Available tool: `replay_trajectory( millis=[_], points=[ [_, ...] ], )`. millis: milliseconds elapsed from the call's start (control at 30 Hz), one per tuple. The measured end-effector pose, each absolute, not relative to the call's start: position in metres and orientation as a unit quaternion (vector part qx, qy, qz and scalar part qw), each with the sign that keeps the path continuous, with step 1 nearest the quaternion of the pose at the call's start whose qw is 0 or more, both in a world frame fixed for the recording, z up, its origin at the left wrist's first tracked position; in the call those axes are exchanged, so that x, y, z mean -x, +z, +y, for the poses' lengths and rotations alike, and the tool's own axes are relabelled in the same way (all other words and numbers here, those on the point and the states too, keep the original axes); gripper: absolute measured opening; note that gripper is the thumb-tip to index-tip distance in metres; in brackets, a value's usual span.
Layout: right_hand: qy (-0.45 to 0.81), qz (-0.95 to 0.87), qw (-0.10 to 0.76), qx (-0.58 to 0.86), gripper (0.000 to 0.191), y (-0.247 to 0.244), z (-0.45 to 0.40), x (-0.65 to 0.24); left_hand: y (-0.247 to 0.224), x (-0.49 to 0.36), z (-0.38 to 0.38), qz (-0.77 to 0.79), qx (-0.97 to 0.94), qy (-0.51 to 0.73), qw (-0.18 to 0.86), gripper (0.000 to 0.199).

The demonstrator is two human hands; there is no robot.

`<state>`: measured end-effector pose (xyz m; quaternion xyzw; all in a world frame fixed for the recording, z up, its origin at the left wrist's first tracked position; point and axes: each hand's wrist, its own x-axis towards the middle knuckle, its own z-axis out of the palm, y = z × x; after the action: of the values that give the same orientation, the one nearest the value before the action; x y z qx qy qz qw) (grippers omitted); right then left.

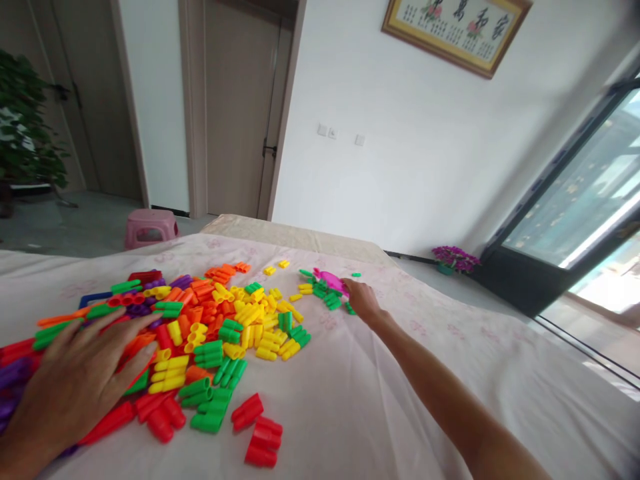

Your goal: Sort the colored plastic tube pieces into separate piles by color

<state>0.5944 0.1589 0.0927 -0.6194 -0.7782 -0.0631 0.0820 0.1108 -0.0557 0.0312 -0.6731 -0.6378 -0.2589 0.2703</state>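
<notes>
My left hand [83, 383] lies over the left side of a large pile of bullet-shaped plastic toy pieces, its fingers stretched out and apart. Red, purple and green pieces are beneath it; its palm side is hidden. Far out on the cloth, my right hand [363, 301] has its fingers closed on the edge of a bright pink plastic piece [330, 281], whose exact kind I cannot make out. Small green pieces [331, 301] lie just under and beside it. Between the hands spread yellow pieces [250, 313] and orange pieces [203, 291].
Two red pieces [265, 437] sit apart near the front. A pale flowered cloth [360, 400] covers the surface, with folds toward the right. Beyond its far left edge stands a pink stool [150, 228]. Purple flowers [454, 257] stand on the floor by the glass door.
</notes>
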Motion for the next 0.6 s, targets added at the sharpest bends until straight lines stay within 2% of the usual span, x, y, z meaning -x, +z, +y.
replay_trajectory(
  millis=[67, 167, 333, 433, 600],
  points=[
    [-0.057, -0.794, 0.112, 0.595, 0.041, 0.098, 0.143, -0.585, 0.032, -0.11, -0.057, -0.635, 0.685, -0.224, 0.278, 0.041],
    [-0.09, -0.726, 0.132, 0.668, 0.045, 0.11, 0.131, -0.603, 0.039, -0.112, -0.06, -0.634, 0.695, -0.201, 0.271, 0.041],
    [-0.11, -0.623, 0.033, 0.774, 0.046, 0.115, 0.106, -0.633, 0.051, -0.119, -0.065, -0.64, 0.701, -0.201, 0.242, 0.041],
    [-0.082, -0.68, 0.028, 0.728, 0.044, 0.104, 0.077, -0.604, 0.054, -0.121, -0.067, -0.638, 0.703, -0.211, 0.233, 0.039],
    [-0.045, -0.776, 0.12, 0.617, 0.039, 0.097, 0.062, -0.561, 0.054, -0.12, -0.067, -0.638, 0.697, -0.226, 0.237, 0.039]
  ],
)
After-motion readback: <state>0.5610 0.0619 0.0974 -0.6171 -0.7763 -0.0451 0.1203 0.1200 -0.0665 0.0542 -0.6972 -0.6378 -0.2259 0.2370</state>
